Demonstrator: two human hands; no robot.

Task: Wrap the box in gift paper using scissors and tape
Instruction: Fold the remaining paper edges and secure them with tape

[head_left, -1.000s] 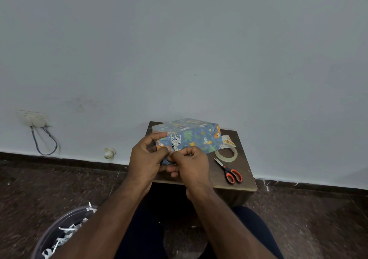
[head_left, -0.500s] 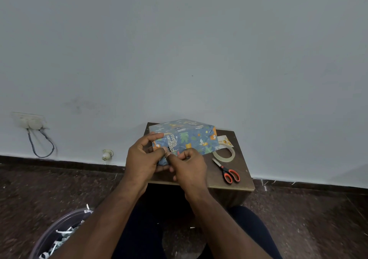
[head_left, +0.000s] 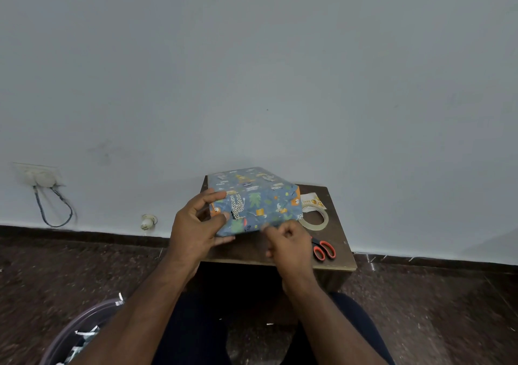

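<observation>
The box [head_left: 253, 205], already covered in blue gift paper with animal and leaf prints, sits on the small dark table [head_left: 335, 255] in front of me, towards its left and back part, close to the wall. Down by my left knee stands a round bin [head_left: 60, 336] with white paper shreds [head_left: 81, 342] in it.

My left hand [head_left: 194, 228] holds the box at its near left corner: the forefinger curls over the top edge, the thumb presses on the near face, and other fingers [head_left: 224, 240] reach under the bottom edge. My right hand [head_left: 288, 245] is at the near bottom edge of the box, its fingers curled in tight; they seem to pinch the paper's edge there, though I cannot see the tips clearly enough to be sure.

Just right of the box lies a roll of clear tape [head_left: 314, 219], touching or nearly touching a small printed card [head_left: 311, 201] behind it. The scissors [head_left: 323, 249] with red and black handles lie near the table's front right, partly behind my right hand.

The table stands against a plain pale wall [head_left: 252, 70]. The floor [head_left: 84, 266] is dark speckled stone with a dark skirting. On the wall to the left is a socket [head_left: 39, 174] with a looped cable [head_left: 56, 210] hanging from it, and a small white fitting [head_left: 148, 221] low down.
</observation>
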